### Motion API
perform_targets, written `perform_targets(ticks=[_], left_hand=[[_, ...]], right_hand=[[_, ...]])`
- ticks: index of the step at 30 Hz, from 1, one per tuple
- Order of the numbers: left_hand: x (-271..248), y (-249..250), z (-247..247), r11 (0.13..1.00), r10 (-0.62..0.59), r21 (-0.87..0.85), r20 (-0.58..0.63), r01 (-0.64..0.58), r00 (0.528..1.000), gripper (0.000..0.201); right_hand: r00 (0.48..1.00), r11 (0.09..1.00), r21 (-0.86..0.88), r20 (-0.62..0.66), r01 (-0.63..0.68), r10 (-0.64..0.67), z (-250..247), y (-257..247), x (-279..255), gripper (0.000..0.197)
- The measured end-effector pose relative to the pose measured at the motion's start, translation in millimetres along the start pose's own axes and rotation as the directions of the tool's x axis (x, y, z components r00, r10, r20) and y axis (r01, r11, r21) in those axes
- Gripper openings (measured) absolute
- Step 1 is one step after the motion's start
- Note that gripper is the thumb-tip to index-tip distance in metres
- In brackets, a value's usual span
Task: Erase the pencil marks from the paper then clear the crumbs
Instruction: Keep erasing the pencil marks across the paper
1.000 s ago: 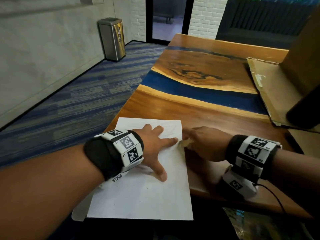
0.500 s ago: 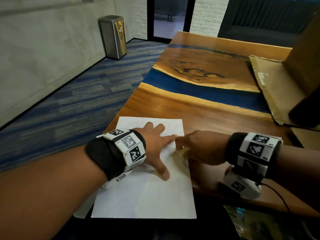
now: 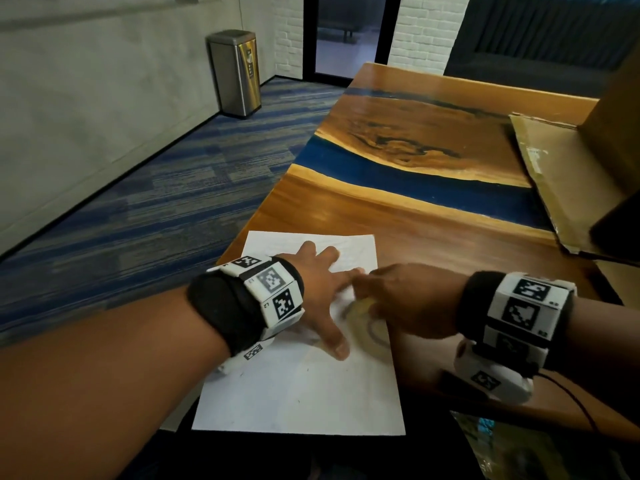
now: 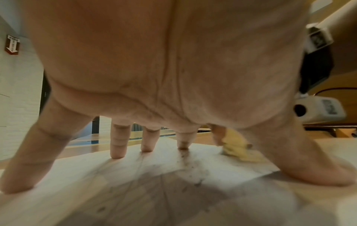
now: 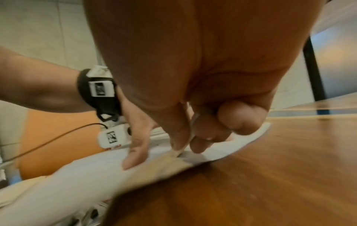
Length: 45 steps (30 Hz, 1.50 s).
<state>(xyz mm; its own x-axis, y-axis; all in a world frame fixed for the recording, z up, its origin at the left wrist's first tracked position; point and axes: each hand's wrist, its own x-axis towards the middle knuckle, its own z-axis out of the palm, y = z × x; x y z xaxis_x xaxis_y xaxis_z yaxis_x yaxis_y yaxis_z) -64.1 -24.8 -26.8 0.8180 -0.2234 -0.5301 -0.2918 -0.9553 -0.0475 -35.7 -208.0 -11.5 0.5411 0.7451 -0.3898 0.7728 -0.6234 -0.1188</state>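
Note:
A white sheet of paper (image 3: 298, 393) lies at the near edge of the wooden table (image 3: 433, 237). My left hand (image 3: 318, 296) is spread flat on it, fingers straight and pressing it down (image 4: 115, 146). My right hand (image 3: 401, 299) pinches a pale yellow eraser (image 3: 363, 306) between thumb and fingers at the paper's right side, between my left forefinger and thumb. The eraser (image 4: 235, 149) is blurred against the sheet. Dark crumbs (image 4: 189, 165) and faint pencil lines show under the left palm. In the right wrist view the eraser (image 5: 178, 152) tip touches the paper (image 5: 77, 175).
A flattened cardboard box (image 3: 561, 174) lies on the table at the right with a dark object (image 3: 620, 230) on it. A steel bin (image 3: 235, 74) stands on the carpet by the far wall. The paper's near end overhangs the table edge.
My right hand with the eraser has moved left and nearer, from the paper's right edge onto the sheet. My left hand stays spread on the paper.

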Motion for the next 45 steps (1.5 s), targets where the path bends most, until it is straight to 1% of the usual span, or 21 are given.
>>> perform_targets(ticks=[2, 5, 6, 7, 10, 11, 15, 18, 21, 25, 26, 30, 31, 34, 35, 36, 39, 40, 41, 44, 45], left_hand=[[1, -1, 0, 1.000, 0.005, -0.001, -0.003, -0.005, 1.000, 0.132], [1, -1, 2, 1.000, 0.003, 0.007, -0.009, -0.003, 1.000, 0.129], [0, -1, 3, 1.000, 0.003, 0.005, -0.013, -0.003, 1.000, 0.129], [1, -1, 3, 1.000, 0.003, -0.002, -0.017, -0.003, 1.000, 0.129], [0, -3, 2, 0.999, 0.005, -0.032, -0.013, -0.005, 1.000, 0.132], [0, -2, 1, 1.000, 0.005, -0.029, -0.007, -0.005, 1.000, 0.131], [-3, -2, 3, 1.000, 0.005, -0.012, -0.009, -0.005, 1.000, 0.129], [-5, -11, 7, 1.000, 0.002, -0.022, -0.007, -0.002, 1.000, 0.132], [-4, -14, 7, 1.000, 0.011, -0.018, -0.012, -0.011, 1.000, 0.131], [-2, -15, 8, 0.999, 0.025, -0.035, -0.010, -0.025, 1.000, 0.132], [-2, -16, 9, 0.999, 0.028, -0.035, -0.012, -0.028, 1.000, 0.132], [0, -16, 11, 0.999, 0.041, -0.026, -0.026, -0.042, 0.999, 0.133], [0, -17, 11, 0.999, 0.042, -0.025, -0.025, -0.043, 0.999, 0.132], [-1, -18, 11, 0.998, 0.044, -0.043, -0.026, -0.045, 0.999, 0.132], [-1, -19, 11, 0.998, 0.046, -0.049, -0.026, -0.047, 0.999, 0.132], [0, -19, 11, 0.998, 0.047, -0.045, -0.026, -0.048, 0.999, 0.132], [0, -17, 11, 0.999, 0.044, -0.021, -0.023, -0.044, 0.999, 0.131], [0, -17, 12, 0.999, 0.042, -0.021, -0.025, -0.043, 0.999, 0.131], [0, -17, 12, 0.999, 0.042, -0.021, -0.029, -0.042, 0.999, 0.131], [0, -19, 12, 0.999, 0.041, -0.034, -0.032, -0.042, 0.999, 0.133], [1, -19, 12, 0.999, 0.041, -0.032, -0.030, -0.042, 0.999, 0.133]], right_hand=[[0.998, 0.999, 0.007, 0.045, 0.042, -0.042, -1, -4, 1, 0.032], [0.992, 0.993, -0.045, -0.063, -0.112, 0.109, -6, 13, 9, 0.031], [0.988, 0.990, -0.063, -0.091, -0.129, 0.124, -5, 15, 10, 0.030], [0.991, 0.992, -0.067, -0.085, -0.107, 0.101, -4, 12, 9, 0.031], [0.999, 0.999, -0.029, 0.031, 0.041, -0.040, -3, -7, 4, 0.034], [0.998, 0.999, -0.029, 0.046, 0.042, -0.040, -4, -7, 5, 0.034], [0.989, 0.987, -0.052, -0.009, -0.150, 0.149, -9, 19, 14, 0.029], [0.979, 0.973, -0.108, -0.029, -0.206, 0.204, -11, 27, 14, 0.022], [0.988, 0.983, -0.103, -0.035, -0.155, 0.152, -11, 16, 9, 0.024], [0.993, 0.994, -0.040, 0.066, 0.098, -0.096, -2, -12, -1, 0.027], [0.994, 0.995, -0.032, 0.062, 0.095, -0.093, -2, -9, 1, 0.027], [0.984, 0.983, -0.084, -0.088, -0.162, 0.154, -11, 21, 11, 0.024], [0.986, 0.985, -0.085, -0.088, -0.151, 0.144, -10, 20, 11, 0.024], [0.997, 0.997, -0.023, 0.011, 0.077, -0.077, -4, -5, 6, 0.025], [0.994, 0.994, -0.013, 0.030, 0.107, -0.106, -2, -8, 6, 0.025], [0.996, 0.996, -0.014, 0.025, 0.089, -0.089, -3, -4, 10, 0.025], [0.992, 0.991, -0.078, -0.061, -0.112, 0.108, -11, 18, 19, 0.027], [0.989, 0.987, -0.094, -0.087, -0.128, 0.120, -10, 19, 18, 0.027], [0.993, 0.991, -0.090, -0.085, -0.095, 0.087, -9, 15, 16, 0.027], [0.997, 0.996, -0.023, 0.021, 0.081, -0.081, -2, -4, 9, 0.027], [0.997, 0.997, -0.021, 0.036, 0.075, -0.074, -3, -2, 11, 0.027]])
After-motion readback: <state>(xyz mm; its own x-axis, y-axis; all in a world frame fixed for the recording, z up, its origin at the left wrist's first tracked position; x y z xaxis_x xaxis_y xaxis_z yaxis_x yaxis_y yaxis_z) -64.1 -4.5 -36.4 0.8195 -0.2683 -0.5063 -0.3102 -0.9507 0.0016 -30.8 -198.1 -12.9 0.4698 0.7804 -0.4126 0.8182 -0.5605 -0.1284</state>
